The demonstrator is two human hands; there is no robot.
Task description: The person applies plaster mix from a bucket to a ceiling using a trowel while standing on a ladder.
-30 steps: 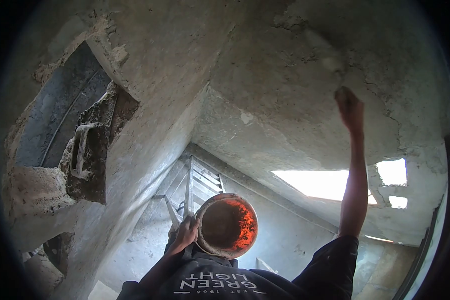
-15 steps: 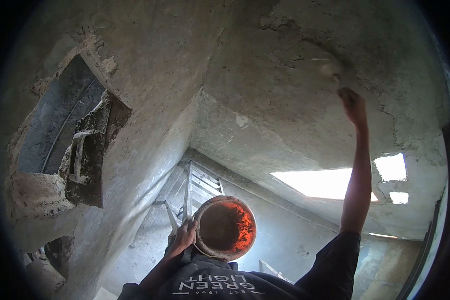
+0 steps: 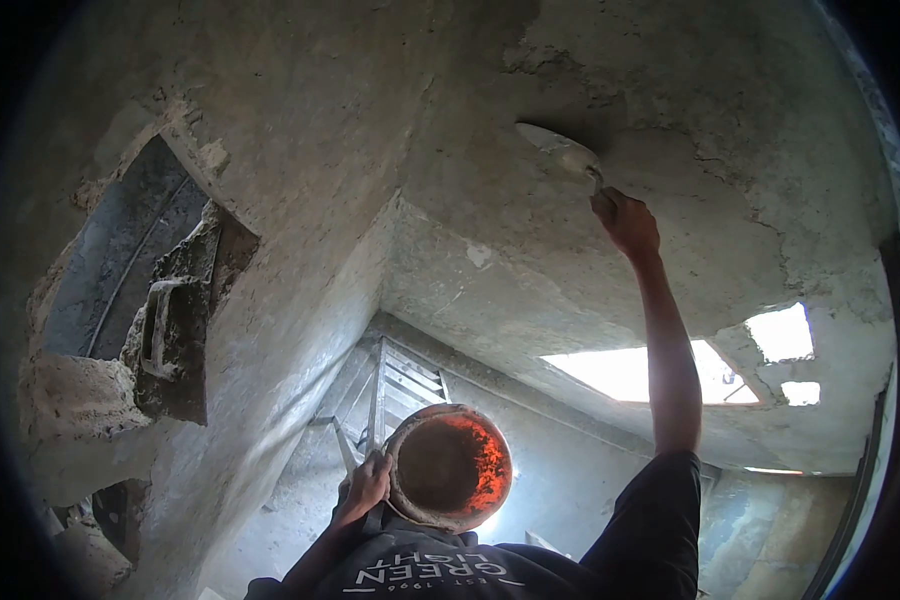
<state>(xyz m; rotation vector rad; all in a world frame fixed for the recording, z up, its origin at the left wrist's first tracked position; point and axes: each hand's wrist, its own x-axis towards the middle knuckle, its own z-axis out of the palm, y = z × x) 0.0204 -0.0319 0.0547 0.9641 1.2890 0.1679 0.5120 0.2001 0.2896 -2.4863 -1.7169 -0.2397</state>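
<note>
My right hand (image 3: 628,224) is closed round the handle of a pointing trowel (image 3: 568,155), arm stretched far out. The trowel's blade lies close along the rough plastered wall (image 3: 490,230), pointing up and to the left, with a dark shadow beside it. Near my chest, my left hand (image 3: 372,478) grips the rim of a round bucket (image 3: 500,440). Grey, mortar-like material covers the bucket's bottom and much of its inside, while bright orange shows on one inner side.
On the left, a plastering float (image 3: 175,345) with a handle rests in a wall opening (image 3: 120,240). A metal ladder (image 3: 378,390) stands beyond the bucket. Bright openings (image 3: 630,372) break the wall at right. Cracks and ragged plaster edges run above them.
My right hand has swept the trowel to the left along the wall, and its blade has turned to point left. The bucket stays nearly in place in my left hand.
</note>
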